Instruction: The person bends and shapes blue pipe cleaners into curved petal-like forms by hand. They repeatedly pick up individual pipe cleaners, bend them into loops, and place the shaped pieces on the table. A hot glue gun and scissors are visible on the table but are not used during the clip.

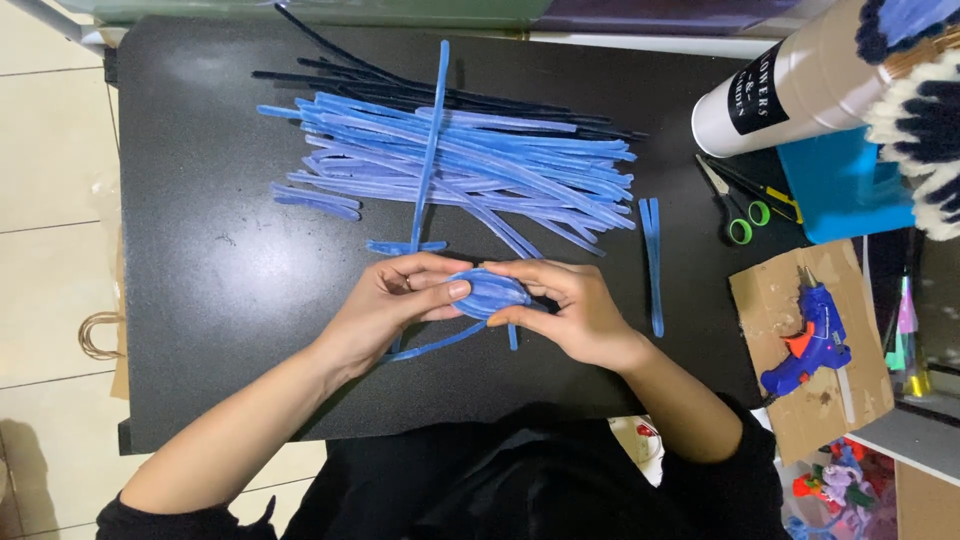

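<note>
Here, over the middle of the black table [220,260], both hands meet on a flat oval coil [488,293] made of wound blue pipe cleaner. The left hand [385,305] has its fingers curled in, with the thumb [448,291] lying across the coil's left end and the other fingertips tucked behind it, so that end is pinched. The right hand [575,310] closes on the coil's right end, the forefinger running along its upper edge and the thumb [515,317] pressed under its lower edge. The coil sits between the two sets of fingertips, raised just off the table as far as can be told. Two loose blue tails [440,343] trail from beneath it, one slanting down-left under the left hand, one short piece pointing down beside the right thumb.

Beyond the hands lies a broad heap of blue pipe cleaners [480,165], with darker ones behind it and one long stem crossing it upright. A folded blue pipe cleaner [653,260] lies apart, right of the right hand. Further right are green-handled scissors [735,205], a white tube [790,90], and a blue glue gun [810,340] resting on a piece of cardboard [765,300]
</note>
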